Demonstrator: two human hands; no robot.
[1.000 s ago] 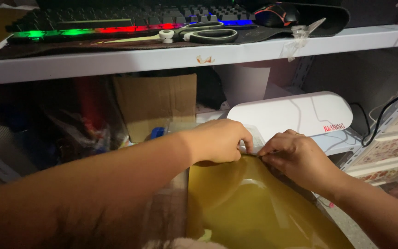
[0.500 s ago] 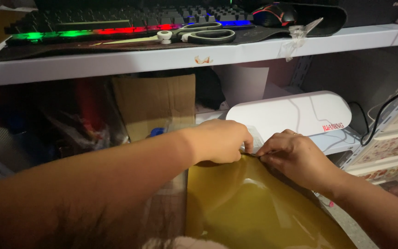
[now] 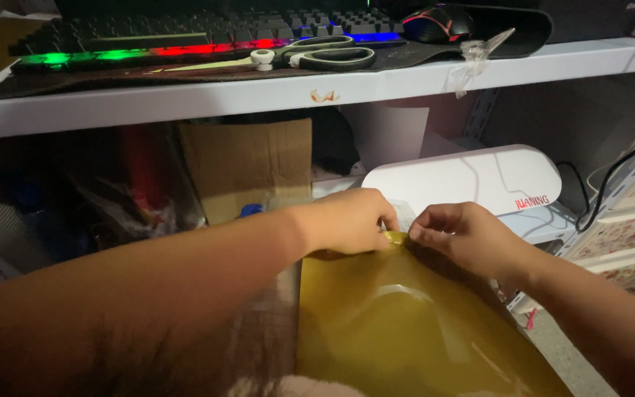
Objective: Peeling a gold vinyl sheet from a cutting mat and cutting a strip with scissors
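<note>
A glossy gold sheet (image 3: 398,331) lies bowed across the lower middle of the view. My left hand (image 3: 350,220) pinches its far edge, fingers curled over the top. My right hand (image 3: 464,237) pinches the same edge just to the right, the two sets of fingertips almost touching. The sheet's far edge sits right in front of a low white machine (image 3: 472,180) with a rounded lid.
A white shelf (image 3: 317,92) runs overhead, carrying a backlit keyboard (image 3: 185,40), scissors (image 3: 310,56) and a dark mouse (image 3: 435,23). Under it stand a cardboard box (image 3: 248,165), plastic-wrapped clutter at left, and black cables (image 3: 611,184) at right.
Both hands stay pinched on the sheet's far edge in nearly the same spot. The sheet's bulge has shifted slightly.
</note>
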